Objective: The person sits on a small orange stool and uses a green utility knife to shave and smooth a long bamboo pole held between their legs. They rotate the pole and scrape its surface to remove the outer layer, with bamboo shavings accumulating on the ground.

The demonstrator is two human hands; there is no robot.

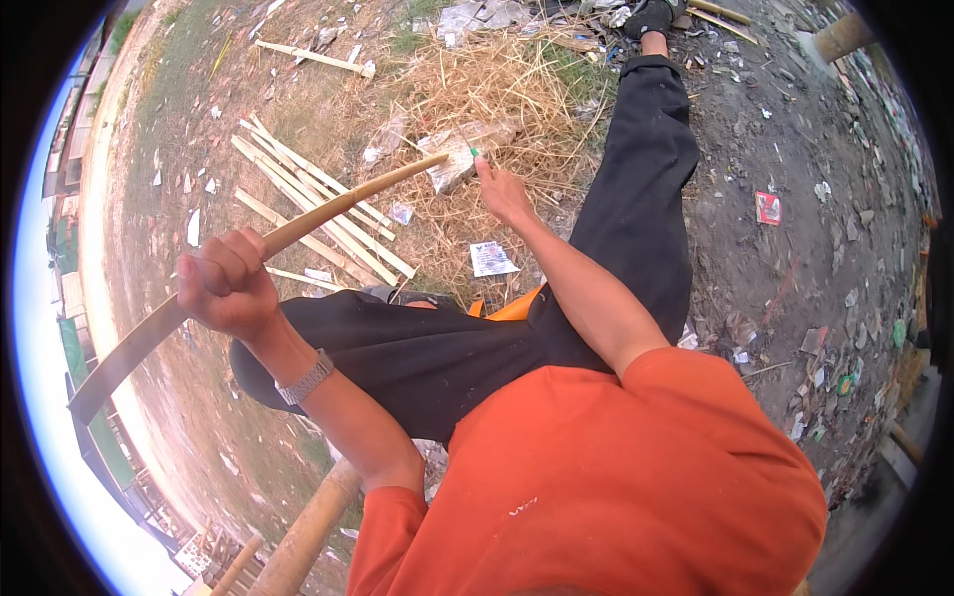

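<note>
My left hand (229, 281) is closed in a fist around a long bamboo strip (308, 221), raised over my left knee. From the fist, its flat, broad end slants down to the left. The other end reaches up to the right, close to my right hand (505, 195). That hand is closed with its thumb side up, beside a small green bit (473, 152); what the fingers hold is mostly hidden. Beneath both, a pile of pale straw-like shavings (527, 89) covers the ground, with a crumpled clear plastic sheet (452, 171) on it.
Several split bamboo strips (260, 157) lie to the left of the shavings. A single piece (313, 57) lies farther off. A printed packet (492, 259) rests near my legs, beside an orange thing (512, 306). Litter, including a red packet (767, 208), dots the right. Bamboo poles (308, 536) stand lower left.
</note>
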